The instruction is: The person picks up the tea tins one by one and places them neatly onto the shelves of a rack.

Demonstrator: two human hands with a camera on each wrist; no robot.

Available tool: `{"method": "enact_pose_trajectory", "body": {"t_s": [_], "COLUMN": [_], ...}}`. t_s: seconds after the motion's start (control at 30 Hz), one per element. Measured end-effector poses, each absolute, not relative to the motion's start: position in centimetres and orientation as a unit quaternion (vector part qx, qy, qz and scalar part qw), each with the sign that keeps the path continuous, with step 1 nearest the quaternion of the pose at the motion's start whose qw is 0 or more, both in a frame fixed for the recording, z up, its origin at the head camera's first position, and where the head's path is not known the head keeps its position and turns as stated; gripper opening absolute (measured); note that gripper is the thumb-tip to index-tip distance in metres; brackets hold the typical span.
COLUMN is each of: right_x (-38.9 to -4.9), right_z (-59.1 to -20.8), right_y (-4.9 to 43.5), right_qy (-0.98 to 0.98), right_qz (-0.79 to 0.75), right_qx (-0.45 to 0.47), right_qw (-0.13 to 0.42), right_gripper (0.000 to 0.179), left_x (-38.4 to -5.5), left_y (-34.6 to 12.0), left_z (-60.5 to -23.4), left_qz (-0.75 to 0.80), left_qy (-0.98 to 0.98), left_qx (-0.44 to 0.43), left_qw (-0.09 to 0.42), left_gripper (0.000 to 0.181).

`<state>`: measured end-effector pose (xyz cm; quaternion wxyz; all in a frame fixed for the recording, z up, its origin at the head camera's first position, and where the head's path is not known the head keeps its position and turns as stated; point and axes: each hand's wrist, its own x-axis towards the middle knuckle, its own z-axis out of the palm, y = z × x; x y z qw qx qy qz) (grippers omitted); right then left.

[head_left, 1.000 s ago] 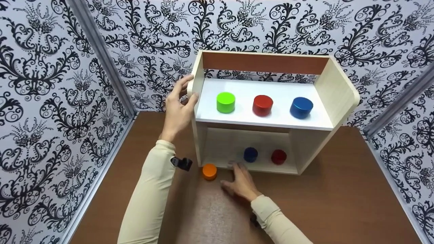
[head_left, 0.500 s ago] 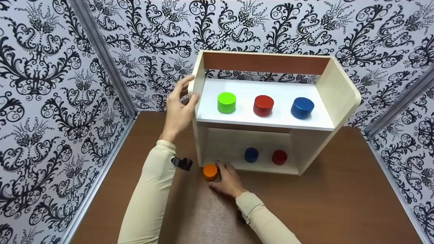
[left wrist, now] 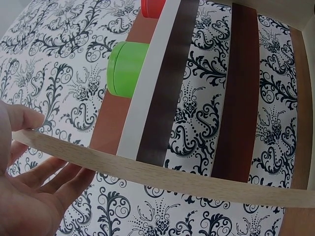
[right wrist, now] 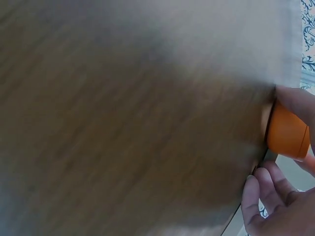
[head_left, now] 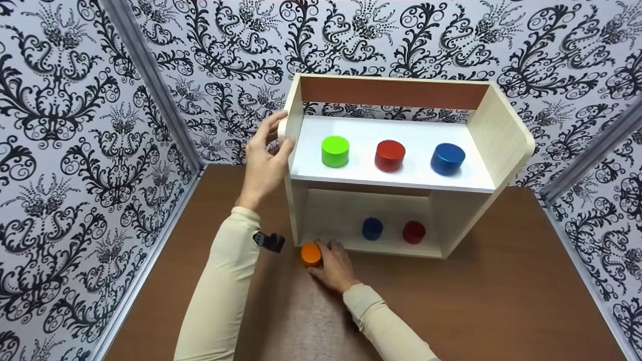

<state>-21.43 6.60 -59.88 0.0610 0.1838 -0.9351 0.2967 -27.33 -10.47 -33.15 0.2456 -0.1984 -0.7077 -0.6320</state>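
Note:
My left hand (head_left: 265, 163) holds the front edge of the left side panel of a small wooden shelf unit (head_left: 504, 138). In the left wrist view, its thumb and fingers lie on either side of that panel (left wrist: 147, 169). On the tabletop, just before the unit's lower left corner, stands an orange round lidded container (head_left: 311, 254). My right hand (head_left: 335, 265) pinches this container between thumb and fingers. Seen from the right wrist, the container (right wrist: 286, 132) sits against the wooden surface, its far side partly hidden by the hand (right wrist: 290, 206).
Green (head_left: 335, 151), red (head_left: 389, 156) and blue (head_left: 448, 159) round containers stand on the white upper shelf (head_left: 386, 128). Below are another blue one (head_left: 372, 229) and another red one (head_left: 414, 232). Patterned walls (head_left: 120, 125) enclose the brown table (head_left: 501, 311).
My right hand has moved left along the tabletop to the orange container and closed its thumb and fingers on it. The left hand stays on the side panel.

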Motion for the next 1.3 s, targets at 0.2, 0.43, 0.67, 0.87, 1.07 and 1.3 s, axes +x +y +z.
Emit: {"method": "enact_pose_trajectory", "body": {"t_s": [0.2, 0.43, 0.67, 0.87, 1.07, 1.3], "right_x": [-21.1, -21.2, -23.3, -25.2, -26.4, -27.1], "right_z": [-59.6, -58.4, -57.3, -57.5, -58.2, -58.0], "right_y": [6.8, 6.8, 7.3, 7.6, 7.7, 7.5], "right_qy": [-0.927, -0.910, -0.890, -0.893, -0.899, -0.902], "right_qz": [0.317, 0.379, 0.435, 0.428, 0.423, 0.420], "right_qx": [0.189, 0.164, 0.128, 0.117, 0.082, 0.065], "right_qw": [0.068, 0.048, 0.047, 0.071, 0.074, 0.081], "right_gripper": [0.066, 0.059, 0.061, 0.063, 0.064, 0.067], "left_x": [-27.4, -27.5, -27.6, -27.5, -27.5, -27.6], "left_y": [-10.5, -10.6, -10.5, -10.5, -10.4, -10.4], "left_z": [-33.2, -33.3, -33.3, -33.3, -33.5, -33.3], "left_qz": [-0.631, -0.631, -0.630, -0.629, -0.633, -0.635], "left_qy": [-0.708, -0.705, -0.706, -0.709, -0.704, -0.698], "left_qx": [-0.199, -0.202, -0.201, -0.197, -0.204, -0.205], "left_qw": [0.248, 0.251, 0.253, 0.252, 0.251, 0.261], "left_gripper": [0.047, 0.047, 0.046, 0.047, 0.047, 0.047]}}
